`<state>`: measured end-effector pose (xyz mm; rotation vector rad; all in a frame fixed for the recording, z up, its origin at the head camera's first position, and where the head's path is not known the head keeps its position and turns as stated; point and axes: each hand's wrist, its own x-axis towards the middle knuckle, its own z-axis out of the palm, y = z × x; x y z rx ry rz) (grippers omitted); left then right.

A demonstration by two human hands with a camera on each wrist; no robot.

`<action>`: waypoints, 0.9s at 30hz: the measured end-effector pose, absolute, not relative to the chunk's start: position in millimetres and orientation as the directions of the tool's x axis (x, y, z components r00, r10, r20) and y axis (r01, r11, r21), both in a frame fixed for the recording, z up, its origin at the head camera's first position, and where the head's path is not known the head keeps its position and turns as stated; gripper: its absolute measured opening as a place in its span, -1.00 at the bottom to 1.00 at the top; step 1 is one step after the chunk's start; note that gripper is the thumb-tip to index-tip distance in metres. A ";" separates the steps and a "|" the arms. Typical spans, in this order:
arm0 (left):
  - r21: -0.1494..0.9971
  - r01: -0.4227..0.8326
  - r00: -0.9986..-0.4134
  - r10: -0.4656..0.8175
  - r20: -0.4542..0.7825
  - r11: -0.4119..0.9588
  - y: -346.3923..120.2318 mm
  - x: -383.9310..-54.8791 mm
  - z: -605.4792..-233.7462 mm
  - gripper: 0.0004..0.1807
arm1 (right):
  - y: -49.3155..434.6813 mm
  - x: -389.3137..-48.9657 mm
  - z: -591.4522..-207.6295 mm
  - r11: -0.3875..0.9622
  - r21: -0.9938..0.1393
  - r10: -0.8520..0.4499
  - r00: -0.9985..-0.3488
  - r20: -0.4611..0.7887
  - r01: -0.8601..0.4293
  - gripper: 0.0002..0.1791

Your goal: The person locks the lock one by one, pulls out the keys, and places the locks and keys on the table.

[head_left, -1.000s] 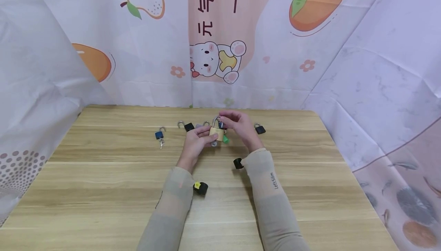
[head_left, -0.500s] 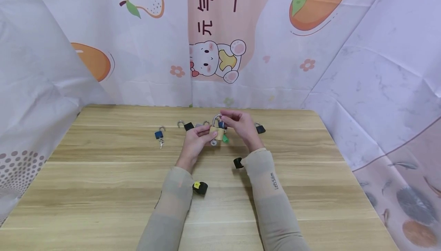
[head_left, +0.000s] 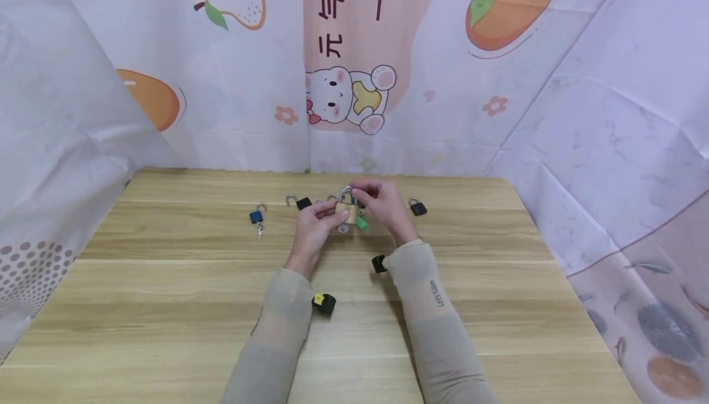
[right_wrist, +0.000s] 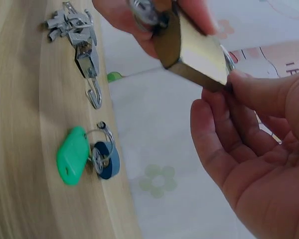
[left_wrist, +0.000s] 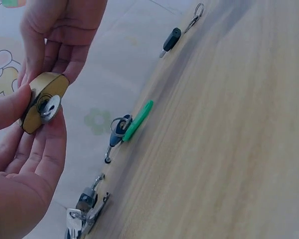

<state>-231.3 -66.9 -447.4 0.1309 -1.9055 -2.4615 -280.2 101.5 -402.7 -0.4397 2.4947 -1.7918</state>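
A brass padlock [head_left: 347, 213] is held up off the table, its shackle pointing up. My left hand [head_left: 316, 227] grips the body between thumb and fingers. On the shackle [head_left: 346, 191], my right hand [head_left: 386, 205] pinches the right leg with thumb and fingers. A round-headed key [left_wrist: 51, 108] sits in the keyhole underneath, seen in the left wrist view. Whether the shackle is latched, I cannot tell. Behind the brass lock lies a blue padlock [right_wrist: 107, 160] with a green key tag [right_wrist: 73, 155], both partly hidden in the head view.
Along the wooden table's [head_left: 194, 318] far side lie a small blue padlock [head_left: 255, 217] with keys, a black padlock [head_left: 304, 203] with raised shackle, a grey padlock [right_wrist: 87, 60] with several keys, and another black padlock [head_left: 418, 207]. Patterned cloth [head_left: 244, 139] hangs behind.
My right hand and forearm have shifted slightly left, the fingers staying at the shackle. The left hand keeps its grip on the brass padlock, which has barely moved.
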 end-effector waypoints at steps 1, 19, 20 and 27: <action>0.966 -0.019 -0.996 -0.082 -0.042 -0.257 -67.2 -231.3 -447.0 -0.57 | 100.2 -280.2 -402.3 0.299 -0.930 -0.257 -0.956 0.140 -0.216 -0.77; 0.955 0.045 -0.989 -0.146 0.002 -0.293 -68.2 -229.7 -443.7 -0.64 | 87.2 -271.6 -399.6 0.329 -0.899 -0.229 -0.948 0.222 -0.290 -0.81; 0.956 0.049 -0.989 -0.145 0.007 -0.289 -68.1 -229.7 -443.4 -0.64 | 87.0 -270.8 -399.1 0.335 -0.894 -0.225 -0.946 0.232 -0.298 -0.81; 0.967 0.047 -0.990 -0.143 0.011 -0.249 -68.6 -232.0 -443.7 -0.65 | 88.0 -274.8 -401.2 0.363 -0.877 -0.227 -0.943 0.245 -0.315 -0.77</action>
